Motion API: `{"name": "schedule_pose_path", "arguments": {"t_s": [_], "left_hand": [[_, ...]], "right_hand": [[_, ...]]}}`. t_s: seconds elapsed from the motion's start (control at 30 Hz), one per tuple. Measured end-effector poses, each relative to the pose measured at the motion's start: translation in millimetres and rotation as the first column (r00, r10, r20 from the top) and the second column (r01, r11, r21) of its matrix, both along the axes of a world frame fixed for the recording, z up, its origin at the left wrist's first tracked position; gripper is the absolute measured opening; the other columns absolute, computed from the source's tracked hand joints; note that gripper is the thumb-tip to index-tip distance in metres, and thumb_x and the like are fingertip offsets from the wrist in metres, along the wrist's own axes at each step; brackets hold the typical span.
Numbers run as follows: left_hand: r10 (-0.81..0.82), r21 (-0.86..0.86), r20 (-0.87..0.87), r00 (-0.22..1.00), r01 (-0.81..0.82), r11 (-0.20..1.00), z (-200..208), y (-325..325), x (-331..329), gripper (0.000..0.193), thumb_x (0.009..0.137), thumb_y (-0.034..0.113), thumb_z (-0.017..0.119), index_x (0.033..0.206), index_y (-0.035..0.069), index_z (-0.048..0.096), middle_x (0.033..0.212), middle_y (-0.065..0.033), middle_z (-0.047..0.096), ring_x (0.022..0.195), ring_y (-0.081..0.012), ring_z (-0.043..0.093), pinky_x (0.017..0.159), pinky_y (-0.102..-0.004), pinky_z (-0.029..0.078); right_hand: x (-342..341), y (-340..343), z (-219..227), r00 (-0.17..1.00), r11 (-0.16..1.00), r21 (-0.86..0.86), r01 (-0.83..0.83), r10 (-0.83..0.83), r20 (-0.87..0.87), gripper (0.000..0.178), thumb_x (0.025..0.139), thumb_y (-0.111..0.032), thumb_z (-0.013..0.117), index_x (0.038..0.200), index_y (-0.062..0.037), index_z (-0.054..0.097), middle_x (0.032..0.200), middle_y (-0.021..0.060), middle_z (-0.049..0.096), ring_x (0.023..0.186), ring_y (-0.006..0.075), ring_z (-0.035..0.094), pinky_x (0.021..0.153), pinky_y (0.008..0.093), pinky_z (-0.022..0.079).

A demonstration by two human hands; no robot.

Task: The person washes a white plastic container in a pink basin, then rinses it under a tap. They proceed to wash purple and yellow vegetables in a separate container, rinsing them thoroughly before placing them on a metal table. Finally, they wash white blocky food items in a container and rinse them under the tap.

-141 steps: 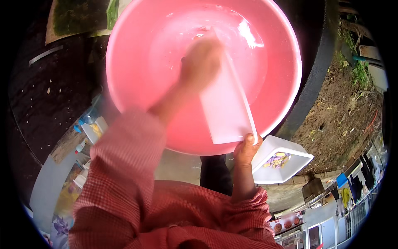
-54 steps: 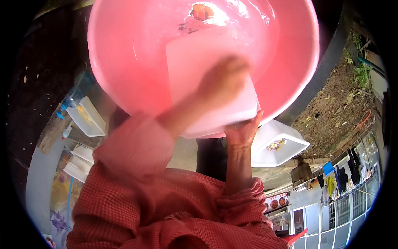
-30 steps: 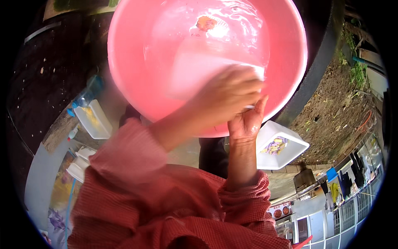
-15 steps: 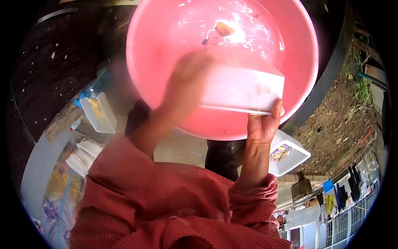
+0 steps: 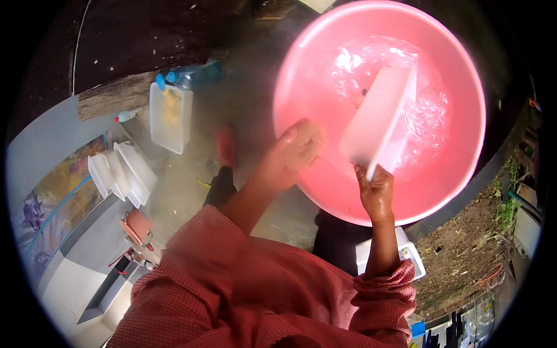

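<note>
Your right hand pinches the white plastic tray by its 6 o'clock end, tilted over the pink basin's soapy water w/ open side draining; left hand, blurred, loosely curled, holds nothing visible.

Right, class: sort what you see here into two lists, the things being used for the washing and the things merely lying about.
In use:
pink basin with water
white container, held by the right hand
left hand, blurred, at the basin's rim

Lying about:
stacked white containers
white tray
plastic bottle
white box
</note>
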State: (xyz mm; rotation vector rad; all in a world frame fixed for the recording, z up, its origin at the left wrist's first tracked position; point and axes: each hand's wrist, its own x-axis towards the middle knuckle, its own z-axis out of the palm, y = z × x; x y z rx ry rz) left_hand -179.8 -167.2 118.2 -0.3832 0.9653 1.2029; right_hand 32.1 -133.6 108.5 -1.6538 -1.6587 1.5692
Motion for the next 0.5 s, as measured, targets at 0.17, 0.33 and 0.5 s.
{"name": "schedule_pose_path", "arguments": {"t_s": [0.17, 0.33, 0.5], "left_hand": [[0.043, 0.122, 0.013, 0.999, -0.044, 0.992, -14, -31, -84, 0.044, 0.089, 0.032, 0.047, 0.128, 0.011, 0.045, 0.124, -0.0061, 0.052, 0.111, -0.0222, 0.05, 0.085, -0.0385, 0.043], [-0.036, 0.081, -0.33, 0.943, 0.067, 0.994, -31, -60, -212, 0.043, 0.091, 0.029, 0.042, 0.126, 0.004, 0.047, 0.123, -0.0133, 0.053, 0.116, -0.0312, 0.05, 0.085, -0.0399, 0.048], [-0.301, -0.203, -0.947, 0.109, 0.524, 0.827, -62, -75, -315, 0.025, 0.086, 0.012, 0.051, 0.109, 0.015, 0.058, 0.112, -0.0052, 0.057, 0.102, -0.0233, 0.056, 0.083, -0.0325, 0.046]], "right_hand": [[-47, -35, -42, 0.874, 0.962, -0.121, -0.244, 0.272, 0.404, 0.032, 0.065, -0.022, 0.079, 0.084, -0.0021, 0.063, 0.084, 0.0129, 0.067, 0.077, 0.0311, 0.063, 0.069, 0.0367, 0.051], [-123, -43, -47, 0.909, 0.889, 0.457, 0.041, -0.223, 0.352, 0.047, 0.065, -0.016, 0.079, 0.108, -0.0059, 0.062, 0.104, 0.0186, 0.061, 0.094, 0.0341, 0.058, 0.082, 0.0403, 0.048], [-306, -16, -27, 0.994, 0.84, 0.542, -0.016, -0.047, 0.103, 0.045, 0.064, -0.01, 0.073, 0.107, -0.0075, 0.062, 0.103, 0.0135, 0.062, 0.098, 0.032, 0.056, 0.088, 0.0382, 0.044]]}}
